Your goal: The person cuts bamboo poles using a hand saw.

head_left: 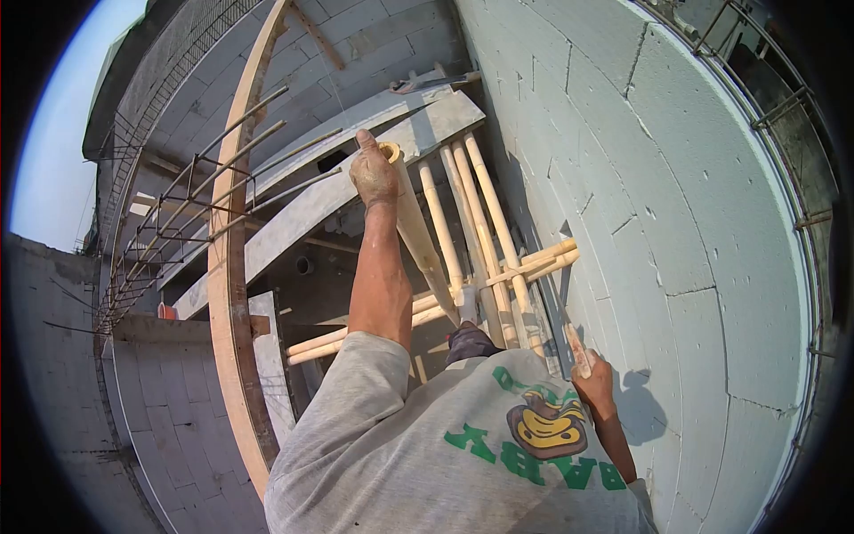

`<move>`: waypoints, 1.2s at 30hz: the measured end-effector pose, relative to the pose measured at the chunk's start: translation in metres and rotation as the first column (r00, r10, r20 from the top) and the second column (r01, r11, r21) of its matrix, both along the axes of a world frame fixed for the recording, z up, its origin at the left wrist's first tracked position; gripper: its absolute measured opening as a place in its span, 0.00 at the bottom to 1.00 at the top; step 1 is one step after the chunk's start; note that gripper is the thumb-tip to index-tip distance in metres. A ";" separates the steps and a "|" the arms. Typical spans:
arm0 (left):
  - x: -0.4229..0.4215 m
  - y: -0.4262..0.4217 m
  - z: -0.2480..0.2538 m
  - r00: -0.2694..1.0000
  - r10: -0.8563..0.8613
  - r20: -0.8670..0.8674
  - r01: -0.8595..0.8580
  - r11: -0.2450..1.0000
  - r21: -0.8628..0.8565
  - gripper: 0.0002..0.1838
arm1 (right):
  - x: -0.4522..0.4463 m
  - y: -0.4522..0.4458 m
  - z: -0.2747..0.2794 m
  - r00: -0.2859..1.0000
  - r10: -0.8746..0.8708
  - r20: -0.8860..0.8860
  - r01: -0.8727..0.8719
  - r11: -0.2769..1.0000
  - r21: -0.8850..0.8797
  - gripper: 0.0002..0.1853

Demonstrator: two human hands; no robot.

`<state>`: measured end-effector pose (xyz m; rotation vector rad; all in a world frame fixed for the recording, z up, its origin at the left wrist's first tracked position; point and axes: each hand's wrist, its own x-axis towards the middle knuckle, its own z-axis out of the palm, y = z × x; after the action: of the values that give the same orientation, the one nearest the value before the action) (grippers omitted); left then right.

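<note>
My left hand [375,169] is raised in front of me, its fingers wrapped round the upper end of a thick bamboo pole [416,224]. The pole's hollow end shows beside my thumb, and its lower part slants down towards my body. Low on the right, next to the block wall, my right hand [593,374] is closed on a pale wooden handle [578,345]. What kind of tool it belongs to I cannot make out. Thinner bamboo poles [485,222] stand between my hands, crossed by horizontal bamboo poles [544,260].
A light block wall [640,205] rises close on my right. Ahead lie long grey boards [338,191]. A curved-looking timber [229,267] stands on the left, beside a rebar cage [178,222] with protruding bar ends. Below the poles there is a dark, deep space.
</note>
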<state>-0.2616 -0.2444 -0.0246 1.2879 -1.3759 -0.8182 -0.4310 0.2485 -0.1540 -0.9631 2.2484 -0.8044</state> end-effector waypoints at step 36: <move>0.038 -0.036 -0.020 0.479 -0.481 -0.735 0.846 0.476 0.239 0.38 | -0.027 -0.031 0.022 0.997 0.055 -0.056 -0.055 0.998 0.003 0.10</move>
<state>-0.2236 -0.2804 -0.0447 0.6670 -1.1318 -2.1999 -0.4585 0.2177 -0.1321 -1.0548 2.2594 -0.7602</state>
